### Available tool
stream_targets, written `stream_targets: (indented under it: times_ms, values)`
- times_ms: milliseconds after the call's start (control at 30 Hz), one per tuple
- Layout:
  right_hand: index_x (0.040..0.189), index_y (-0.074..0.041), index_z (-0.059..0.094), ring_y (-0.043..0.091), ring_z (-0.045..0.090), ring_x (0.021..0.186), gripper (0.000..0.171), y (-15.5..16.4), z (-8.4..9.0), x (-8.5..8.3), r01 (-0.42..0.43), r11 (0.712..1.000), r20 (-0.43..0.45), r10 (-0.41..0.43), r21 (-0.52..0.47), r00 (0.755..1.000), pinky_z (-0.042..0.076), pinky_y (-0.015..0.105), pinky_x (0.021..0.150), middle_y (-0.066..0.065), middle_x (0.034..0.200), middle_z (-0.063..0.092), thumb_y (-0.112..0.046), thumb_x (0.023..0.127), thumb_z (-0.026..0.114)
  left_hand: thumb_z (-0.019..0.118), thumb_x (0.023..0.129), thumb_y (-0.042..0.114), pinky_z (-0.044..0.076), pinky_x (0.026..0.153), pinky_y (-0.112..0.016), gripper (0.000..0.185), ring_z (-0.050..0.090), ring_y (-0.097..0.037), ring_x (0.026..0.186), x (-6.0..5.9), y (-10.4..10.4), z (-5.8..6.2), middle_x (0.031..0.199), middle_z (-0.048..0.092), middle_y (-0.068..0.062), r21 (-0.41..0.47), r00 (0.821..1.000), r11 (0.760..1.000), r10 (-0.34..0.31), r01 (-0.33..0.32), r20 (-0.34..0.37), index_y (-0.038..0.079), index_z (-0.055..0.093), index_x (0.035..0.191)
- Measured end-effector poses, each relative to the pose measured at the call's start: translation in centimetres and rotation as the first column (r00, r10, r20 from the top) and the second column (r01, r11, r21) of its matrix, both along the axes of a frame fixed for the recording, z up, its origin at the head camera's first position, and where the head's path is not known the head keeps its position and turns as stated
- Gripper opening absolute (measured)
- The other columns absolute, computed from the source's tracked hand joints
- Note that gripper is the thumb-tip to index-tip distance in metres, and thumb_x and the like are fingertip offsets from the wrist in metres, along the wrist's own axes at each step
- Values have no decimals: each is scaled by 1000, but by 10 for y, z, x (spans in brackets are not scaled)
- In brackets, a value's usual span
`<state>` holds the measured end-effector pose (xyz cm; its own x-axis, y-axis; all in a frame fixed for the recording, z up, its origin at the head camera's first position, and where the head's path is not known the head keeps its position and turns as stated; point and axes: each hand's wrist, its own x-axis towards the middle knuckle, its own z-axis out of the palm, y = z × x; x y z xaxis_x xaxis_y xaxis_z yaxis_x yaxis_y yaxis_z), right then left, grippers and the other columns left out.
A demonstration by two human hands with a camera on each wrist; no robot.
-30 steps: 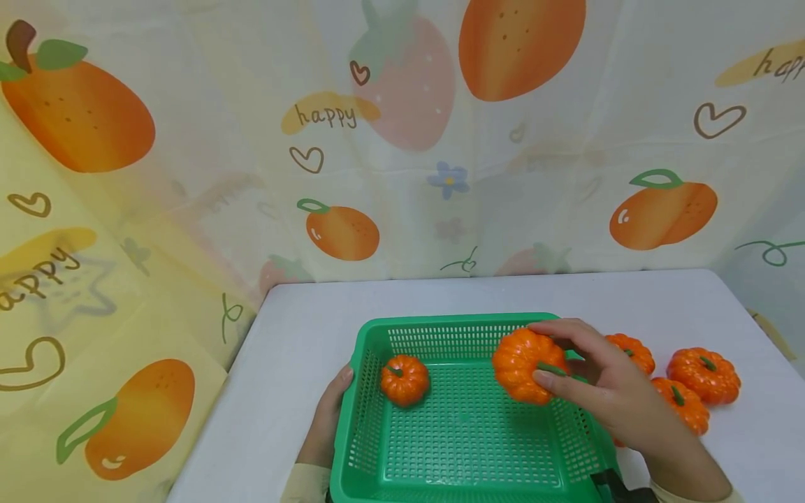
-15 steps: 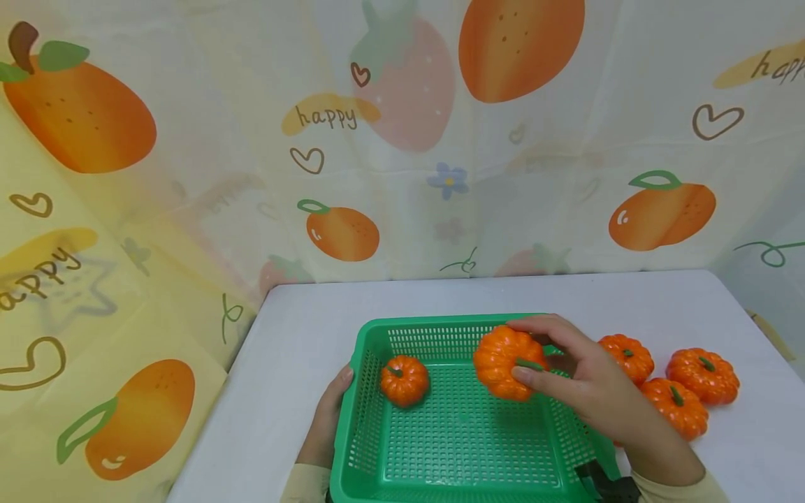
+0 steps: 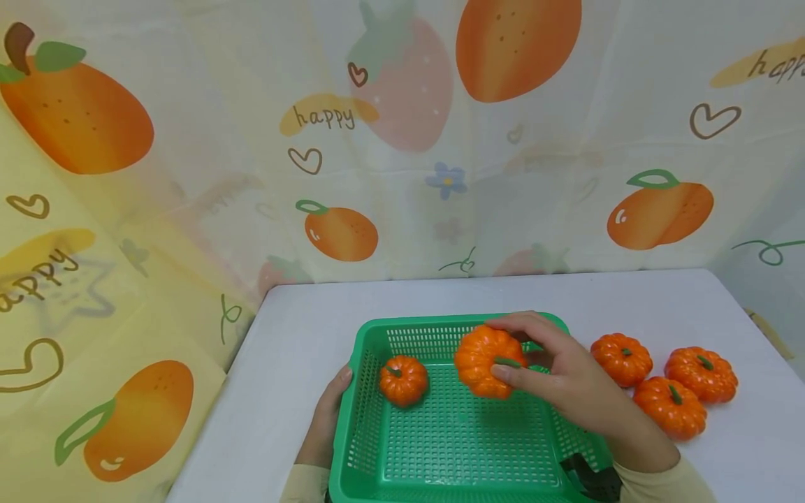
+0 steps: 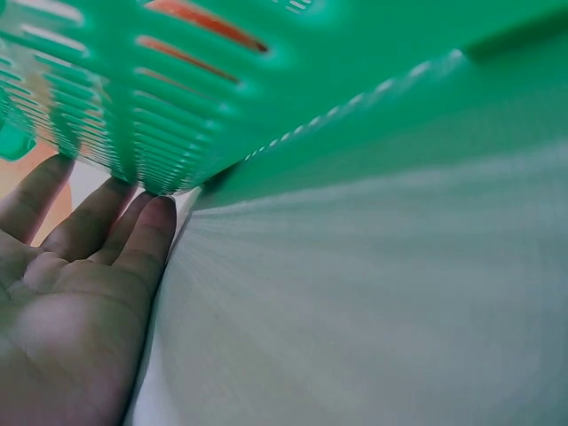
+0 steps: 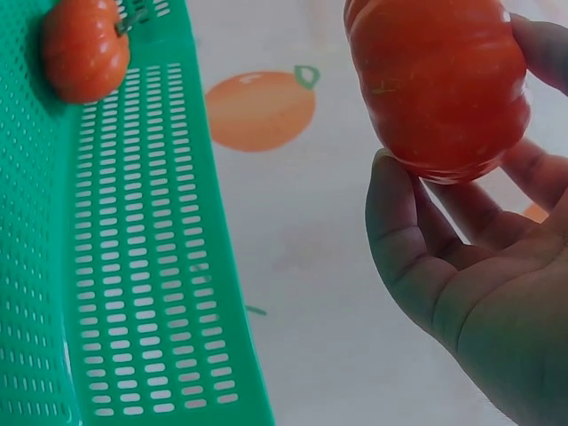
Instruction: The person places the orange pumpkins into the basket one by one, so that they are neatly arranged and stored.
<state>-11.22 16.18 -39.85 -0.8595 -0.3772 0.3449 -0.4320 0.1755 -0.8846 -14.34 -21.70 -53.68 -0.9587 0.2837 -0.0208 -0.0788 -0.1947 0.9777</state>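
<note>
Pumpkin in your right hand hangs above the far middle of the green basket, clear of the mesh floor. Your grip on it is a curled one: the wrist view shows the thumb under one side and the fingers round the other, with the ribbed orange body between them. Its green stem points toward your palm, so you hold it on its side rather than upright.

Your left hand lies flat against the near left wall of the basket, fingers straight along the slotted plastic. It grips nothing; judging by its place, it steadies the light basket on the desk so that it does not slide.

A smaller pumpkin already sits inside, at the far left of the basket floor, stem up. Three more pumpkins wait on the desk just to the right of the basket: one farther back, one nearer and one farthest right, set close together within easy reach of your right hand. Behind the desk hangs a fruit-printed curtain.
</note>
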Motion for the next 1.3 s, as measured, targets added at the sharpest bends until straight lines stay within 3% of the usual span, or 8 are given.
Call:
stream_targets:
  times_ms: [200, 433, 733, 1033, 1300]
  values:
    - [143, -19, 65, 25, 61, 114, 42, -8, 1, -7, -50, 999, -5, 50, -5, 999, 59, 37, 90, -1, 134, 64, -6, 104, 75, 39, 111, 49, 31, 118, -67, 74, 25, -50, 156, 2, -1, 1, 174, 24, -22, -35, 998, 999, 37, -35, 46, 18, 18, 176]
    - [142, -21, 66, 25, 61, 114, 41, -18, 3, -12, -42, 999, 4, 42, 19, 999, 60, 38, 89, -3, 136, 63, -12, 104, 77, 38, 112, 51, 47, 109, -62, 70, 41, -49, 149, 5, -4, 4, 172, 31, -23, -25, 995, 999, 37, -35, 94, 22, 24, 174]
    - [144, -19, 66, 26, 61, 113, 40, -29, 3, -20, -56, 998, 2, 56, 31, 998, 60, 38, 87, -1, 134, 64, -16, 105, 76, 38, 112, 50, 47, 108, -62, 71, 37, -51, 151, 4, -4, 4, 173, 29, -22, -32, 995, 999, 47, -44, 86, 20, 24, 174]
    - [145, -17, 65, 28, 60, 115, 41, -39, 2, -31, -66, 996, -1, 66, 62, 998, 60, 41, 89, 0, 138, 63, -20, 106, 75, 38, 112, 57, 51, 104, -62, 66, 43, -47, 149, 7, -5, 5, 173, 34, -14, -49, 991, 998, 55, -49, 121, 31, 30, 172]
    - [147, -18, 64, 28, 60, 117, 43, -52, 9, -38, -78, 996, 24, 78, 41, 997, 59, 45, 92, -1, 140, 61, -23, 106, 76, 37, 112, 53, 48, 107, -63, 70, 39, -52, 150, 5, -5, 5, 174, 29, -20, -39, 994, 998, 60, -57, 94, 23, 24, 174]
